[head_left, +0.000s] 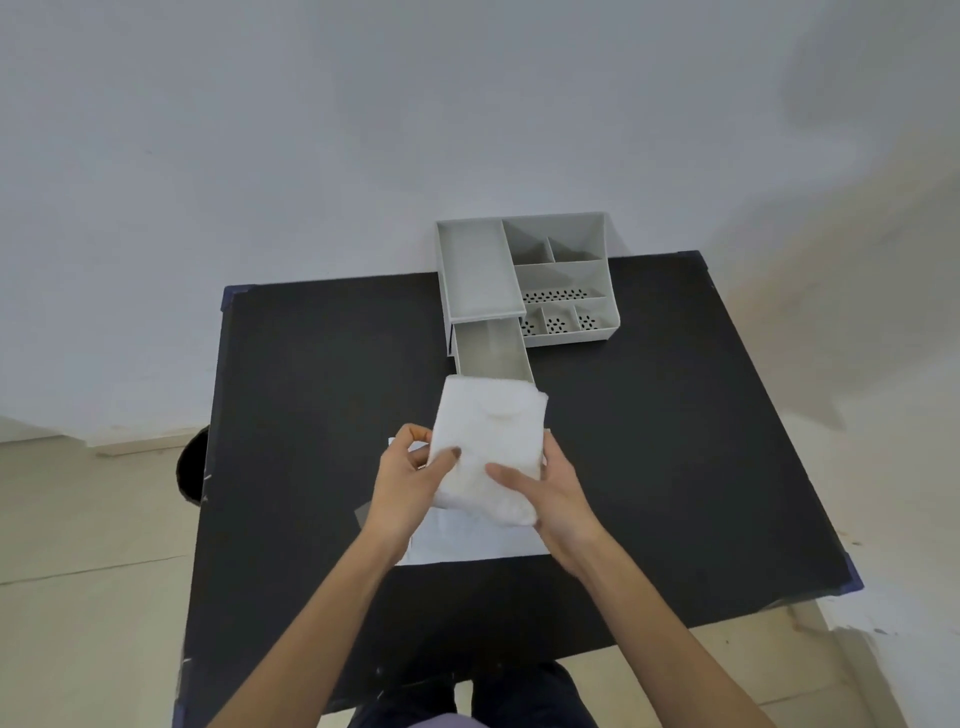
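A folded white towel (488, 436) is held above the middle of the black table (675, 441). My left hand (408, 480) grips its left edge, thumb on top. My right hand (550, 499) grips its near right corner, thumb lying across the cloth. The towel's far edge hangs over the near end of a pulled-out grey drawer (493, 353). That drawer belongs to a grey desk organiser (524, 280) at the table's far edge. The drawer's visible part holds nothing.
A flat white sheet (467, 540) lies on the table under my hands. The organiser has a top tray and several open compartments, some with perforated floors. A dark round object (192, 467) sits on the floor left of the table. A white wall stands behind.
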